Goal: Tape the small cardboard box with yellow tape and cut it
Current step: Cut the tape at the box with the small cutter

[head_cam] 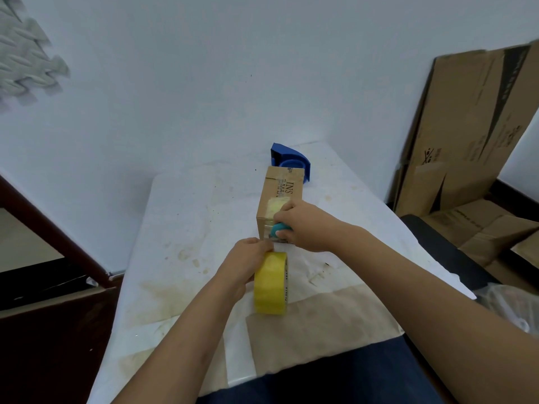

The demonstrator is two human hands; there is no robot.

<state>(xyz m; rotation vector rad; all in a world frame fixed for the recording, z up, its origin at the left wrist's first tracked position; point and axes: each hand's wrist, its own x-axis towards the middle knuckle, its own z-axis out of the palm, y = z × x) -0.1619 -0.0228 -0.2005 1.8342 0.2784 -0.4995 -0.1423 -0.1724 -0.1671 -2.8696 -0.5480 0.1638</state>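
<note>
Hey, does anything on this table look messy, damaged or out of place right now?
The white table covering carries yellowish-brown stains, mostly left of the small cardboard box. The box itself looks intact, with yellow tape already pressed onto its top. Nothing is spilled or tipped.

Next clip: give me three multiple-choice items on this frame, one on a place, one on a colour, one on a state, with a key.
1. Where is the blue tape dispenser?
A. behind the small cardboard box
B. on the floor
C. in the left hand

2. What colour is the tool in the right hand?
A. red
B. teal
C. black

3. How is the yellow tape roll placed?
A. lying flat
B. inside the box
C. upright on edge, at the left hand

Key: 1 A, it sits past the box's far end on the table. 2 B, a teal handle shows under the fingers. 3 C, its band faces the camera.
</note>
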